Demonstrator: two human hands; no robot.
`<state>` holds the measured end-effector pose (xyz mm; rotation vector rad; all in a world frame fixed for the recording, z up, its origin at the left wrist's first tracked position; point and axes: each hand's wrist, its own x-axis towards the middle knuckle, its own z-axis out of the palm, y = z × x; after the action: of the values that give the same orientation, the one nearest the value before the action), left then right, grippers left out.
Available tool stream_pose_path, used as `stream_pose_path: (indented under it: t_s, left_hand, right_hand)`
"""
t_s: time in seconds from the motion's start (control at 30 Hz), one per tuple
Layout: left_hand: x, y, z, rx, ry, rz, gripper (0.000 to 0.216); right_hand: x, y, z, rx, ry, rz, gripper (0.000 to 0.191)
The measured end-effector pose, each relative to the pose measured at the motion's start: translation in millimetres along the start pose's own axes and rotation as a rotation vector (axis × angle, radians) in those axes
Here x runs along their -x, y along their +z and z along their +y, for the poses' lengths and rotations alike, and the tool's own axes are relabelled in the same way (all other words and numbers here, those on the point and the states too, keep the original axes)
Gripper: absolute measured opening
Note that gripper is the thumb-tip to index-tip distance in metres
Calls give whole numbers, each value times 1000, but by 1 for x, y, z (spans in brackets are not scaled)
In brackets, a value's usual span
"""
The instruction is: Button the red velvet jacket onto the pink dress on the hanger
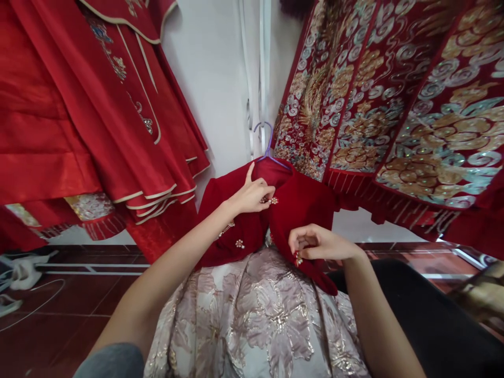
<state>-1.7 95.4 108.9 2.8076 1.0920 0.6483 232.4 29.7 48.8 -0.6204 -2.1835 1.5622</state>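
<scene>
A short red velvet jacket [311, 197] hangs on a purple hanger [267, 148], its front edges partly apart. My left hand [252, 197] reaches across its upper front. Thumb and curled fingers pinch at a flower-shaped jewelled button [274, 200] near the collar, while one finger points upward. Lower down, my right hand [313, 242] pinches another jewelled button [298, 259] on the right front edge. A third flower button [240, 244] shows on the left front panel. Below the jacket spreads a pale brocade skirt [271, 315] with metallic flowers.
Red garments with gold piping [157, 142] hang at the left. Heavily embroidered red garments [374, 105] with fringes hang at the right. White straps [258, 68] run down the wall behind the hanger. A black seat [425, 320] stands at right, and white shoes [24, 273] lie far left.
</scene>
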Motion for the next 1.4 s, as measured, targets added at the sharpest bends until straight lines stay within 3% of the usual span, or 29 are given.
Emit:
stream_pose_path:
  t_s: [0.13, 0.27, 0.3, 0.43, 0.5, 0.63, 0.73, 0.87, 1.03, 1.2, 1.4]
  left_hand:
    - [-2, 3, 0, 132, -86, 53, 8]
    - [0, 6, 2, 176, -132, 172, 6]
    - [2, 7, 1, 141, -113, 184, 2]
    - [17, 7, -5, -68, -93, 200, 14]
    - [28, 5, -12, -187, -122, 214, 15]
    - [52, -3, -27, -353, -195, 286, 18]
    - [65, -8, -31, -407, -261, 380, 20]
    - [67, -4, -26, -432, -398, 522, 21]
    - [58, -1, -29, -371, -547, 614, 33]
    - [58, -5, -46, -394, -501, 539, 42]
    - [63, -27, -55, -474, -515, 312, 38]
  right_hand:
    - [1, 5, -6, 26, -24, -26, 8]
    - [-4, 19, -8, 209, -70, -42, 31]
    - [-9, 22, -7, 250, -94, 42, 35]
    - [-49, 29, -4, 214, -258, 594, 53]
    - [-77, 32, -4, 177, -280, 638, 68]
    - [-114, 42, 3, 305, -39, 658, 103]
    - [-108, 44, 17, 456, 168, 771, 115]
    - [-71, 23, 30, 737, 326, 868, 105]
    - [-38, -25, 25, 1056, 394, 1019, 93]
    - [-29, -64, 16, 1168, 410, 1043, 83]
    - [-17, -95, 4, 1118, 261, 1025, 62]
